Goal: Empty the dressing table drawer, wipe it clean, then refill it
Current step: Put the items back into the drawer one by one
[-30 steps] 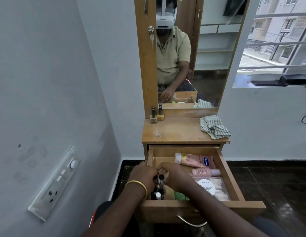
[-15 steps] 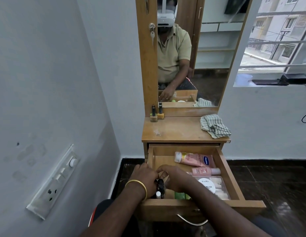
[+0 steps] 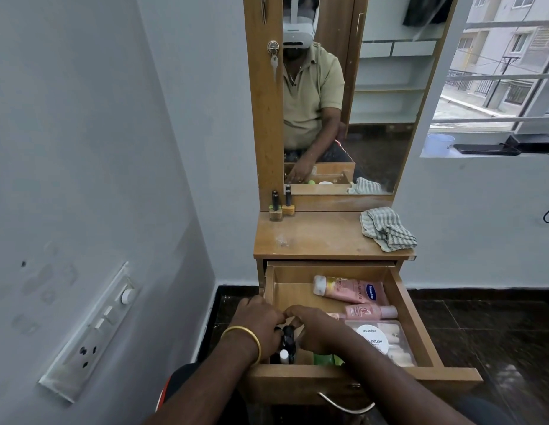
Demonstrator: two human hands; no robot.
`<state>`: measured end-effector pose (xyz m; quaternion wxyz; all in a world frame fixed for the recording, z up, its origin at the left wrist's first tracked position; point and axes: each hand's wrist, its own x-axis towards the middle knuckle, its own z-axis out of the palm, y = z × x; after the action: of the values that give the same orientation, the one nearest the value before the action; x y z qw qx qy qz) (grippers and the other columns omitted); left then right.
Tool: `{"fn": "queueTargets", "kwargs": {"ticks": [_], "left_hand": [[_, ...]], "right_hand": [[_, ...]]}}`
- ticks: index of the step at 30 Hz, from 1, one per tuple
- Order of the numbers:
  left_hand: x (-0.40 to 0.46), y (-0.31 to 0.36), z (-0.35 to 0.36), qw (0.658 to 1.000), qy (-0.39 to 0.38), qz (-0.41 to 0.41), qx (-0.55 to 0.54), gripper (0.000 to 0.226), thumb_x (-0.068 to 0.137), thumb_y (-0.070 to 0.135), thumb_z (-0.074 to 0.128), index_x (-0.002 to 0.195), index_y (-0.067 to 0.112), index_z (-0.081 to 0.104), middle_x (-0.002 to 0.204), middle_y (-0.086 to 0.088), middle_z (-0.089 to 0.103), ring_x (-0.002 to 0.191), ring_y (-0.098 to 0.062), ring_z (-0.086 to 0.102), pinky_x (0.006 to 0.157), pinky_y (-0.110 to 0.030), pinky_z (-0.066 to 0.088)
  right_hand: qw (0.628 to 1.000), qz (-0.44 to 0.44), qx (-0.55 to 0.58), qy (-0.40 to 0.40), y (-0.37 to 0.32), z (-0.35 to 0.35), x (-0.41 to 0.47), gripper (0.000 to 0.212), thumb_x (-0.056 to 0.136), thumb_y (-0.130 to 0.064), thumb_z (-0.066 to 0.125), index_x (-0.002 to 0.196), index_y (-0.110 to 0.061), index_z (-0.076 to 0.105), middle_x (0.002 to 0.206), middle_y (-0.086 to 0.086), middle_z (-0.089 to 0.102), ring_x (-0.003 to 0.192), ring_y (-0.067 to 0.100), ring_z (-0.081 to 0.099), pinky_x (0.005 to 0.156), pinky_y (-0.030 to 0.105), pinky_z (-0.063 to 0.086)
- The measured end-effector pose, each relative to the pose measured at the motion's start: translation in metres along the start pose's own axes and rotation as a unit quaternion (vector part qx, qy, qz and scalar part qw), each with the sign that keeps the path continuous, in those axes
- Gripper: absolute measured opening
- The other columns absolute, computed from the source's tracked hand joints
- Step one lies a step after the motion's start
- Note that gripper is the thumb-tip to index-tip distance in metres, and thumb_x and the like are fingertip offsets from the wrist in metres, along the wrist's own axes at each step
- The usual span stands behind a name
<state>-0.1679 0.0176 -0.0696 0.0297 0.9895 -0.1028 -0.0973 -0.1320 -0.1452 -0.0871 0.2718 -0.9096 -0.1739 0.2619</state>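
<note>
The wooden drawer (image 3: 415,320) of the dressing table stands pulled out. In its near left corner, my left hand (image 3: 261,326), with a gold bangle on the wrist, and my right hand (image 3: 317,331) curl from both sides around a cluster of small dark bottles (image 3: 287,340). A white-capped bottle (image 3: 284,356) and a green item (image 3: 323,359) lie just in front of them. A pink lotion tube (image 3: 346,290), a small pink bottle (image 3: 369,311) and a clear pouch with a round white label (image 3: 389,345) fill the drawer's right side. A striped cloth (image 3: 386,230) lies on the tabletop (image 3: 322,239).
Two nail polish bottles (image 3: 280,207) stand at the tabletop's back left, below the mirror (image 3: 368,102). A switch panel (image 3: 95,326) sits on the left wall close by. The drawer's metal handle (image 3: 346,407) hangs toward my lap. A window ledge (image 3: 481,151) is at the right.
My hands have closed in toward each other over the small dark bottles, covering more of them. Everything else in the drawer lies as before.
</note>
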Motion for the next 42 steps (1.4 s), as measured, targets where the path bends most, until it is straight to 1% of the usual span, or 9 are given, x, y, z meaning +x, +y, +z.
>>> {"fn": "queueTargets", "kwargs": {"ticks": [6, 12, 17, 20, 23, 29, 32, 36, 42], "left_hand": [[0.011, -0.007, -0.009, 0.997, 0.062, 0.032, -0.029, 0.030, 0.093, 0.032, 0.051, 0.117, 0.028, 0.067, 0.109, 0.002, 0.068, 0.110, -0.019, 0.054, 0.101, -0.039, 0.040], [0.040, -0.024, -0.021, 0.966, 0.197, 0.022, -0.168, 0.022, 0.093, 0.033, 0.055, 0.107, 0.024, 0.069, 0.099, 0.004, 0.067, 0.094, -0.016, 0.061, 0.081, -0.031, 0.051], [0.072, -0.034, -0.035, 0.788, 0.359, -0.116, -0.486, 0.011, 0.093, 0.031, 0.062, 0.104, 0.030, 0.066, 0.106, 0.011, 0.064, 0.100, -0.005, 0.058, 0.080, -0.026, 0.050], [0.093, -0.044, -0.027, 0.711, 0.318, -0.117, -0.617, 0.034, 0.093, 0.046, 0.057, 0.124, 0.032, 0.056, 0.129, 0.011, 0.056, 0.117, -0.006, 0.051, 0.089, -0.021, 0.043], [0.109, -0.055, -0.011, 0.650, 0.265, -0.086, -0.707, 0.072, 0.079, 0.075, 0.043, 0.137, 0.032, 0.047, 0.142, 0.012, 0.050, 0.128, -0.005, 0.047, 0.103, -0.027, 0.038], [0.134, -0.066, -0.001, 0.560, 0.219, -0.061, -0.797, 0.065, 0.082, 0.065, 0.030, 0.128, 0.027, 0.054, 0.129, 0.009, 0.063, 0.117, -0.003, 0.059, 0.095, -0.026, 0.042], [0.138, -0.068, -0.004, 0.568, 0.214, -0.060, -0.792, 0.071, 0.085, 0.069, 0.030, 0.134, 0.022, 0.051, 0.132, 0.005, 0.061, 0.119, -0.005, 0.058, 0.097, -0.027, 0.044], [0.137, -0.060, -0.010, 0.612, 0.219, -0.048, -0.758, 0.056, 0.084, 0.069, 0.027, 0.108, 0.033, 0.062, 0.103, 0.019, 0.073, 0.103, 0.000, 0.066, 0.093, -0.027, 0.048], [0.133, -0.057, -0.011, 0.589, 0.245, -0.040, -0.769, 0.064, 0.101, 0.051, 0.012, 0.086, 0.031, 0.071, 0.086, 0.018, 0.075, 0.086, 0.003, 0.068, 0.084, -0.025, 0.044]], "right_hand": [[0.999, -0.013, -0.009, 0.035, -0.001, -0.013, 0.005, 0.062, 0.084, 0.006, 0.059, 0.134, -0.031, 0.051, 0.128, -0.006, 0.059, 0.106, 0.013, 0.060, 0.074, 0.021, 0.049], [0.980, -0.044, 0.064, 0.182, -0.021, -0.056, 0.021, 0.030, 0.089, -0.013, 0.062, 0.115, -0.027, 0.064, 0.102, -0.012, 0.062, 0.091, 0.008, 0.061, 0.078, 0.024, 0.053], [0.942, -0.072, 0.033, 0.327, -0.042, -0.107, 0.063, 0.033, 0.089, -0.029, 0.067, 0.120, -0.032, 0.058, 0.110, -0.014, 0.061, 0.085, 0.002, 0.059, 0.072, 0.025, 0.053], [0.919, -0.095, -0.035, 0.380, -0.054, -0.130, 0.099, 0.042, 0.089, -0.029, 0.067, 0.128, -0.031, 0.054, 0.118, -0.009, 0.059, 0.095, 0.009, 0.058, 0.069, 0.023, 0.046], [0.901, -0.091, -0.118, 0.408, -0.063, -0.141, 0.128, 0.059, 0.088, -0.028, 0.067, 0.142, -0.029, 0.043, 0.129, 0.001, 0.053, 0.105, 0.019, 0.058, 0.076, 0.029, 0.053], [0.886, -0.104, -0.187, 0.411, -0.055, -0.129, 0.165, 0.053, 0.093, -0.035, 0.060, 0.142, -0.026, 0.043, 0.127, 0.001, 0.053, 0.093, 0.016, 0.059, 0.065, 0.029, 0.055], [0.866, -0.119, -0.164, 0.457, -0.053, -0.124, 0.161, 0.034, 0.094, -0.029, 0.060, 0.127, -0.023, 0.059, 0.116, -0.001, 0.063, 0.087, 0.017, 0.062, 0.060, 0.029, 0.051], [0.871, -0.127, -0.141, 0.454, -0.055, -0.116, 0.138, 0.026, 0.095, -0.027, 0.061, 0.120, -0.021, 0.065, 0.108, 0.000, 0.069, 0.085, 0.018, 0.063, 0.063, 0.030, 0.049], [0.878, -0.158, -0.059, 0.447, -0.053, -0.089, 0.062, 0.027, 0.093, -0.025, 0.066, 0.120, -0.020, 0.065, 0.111, -0.003, 0.069, 0.090, 0.013, 0.063, 0.074, 0.031, 0.054]]}}
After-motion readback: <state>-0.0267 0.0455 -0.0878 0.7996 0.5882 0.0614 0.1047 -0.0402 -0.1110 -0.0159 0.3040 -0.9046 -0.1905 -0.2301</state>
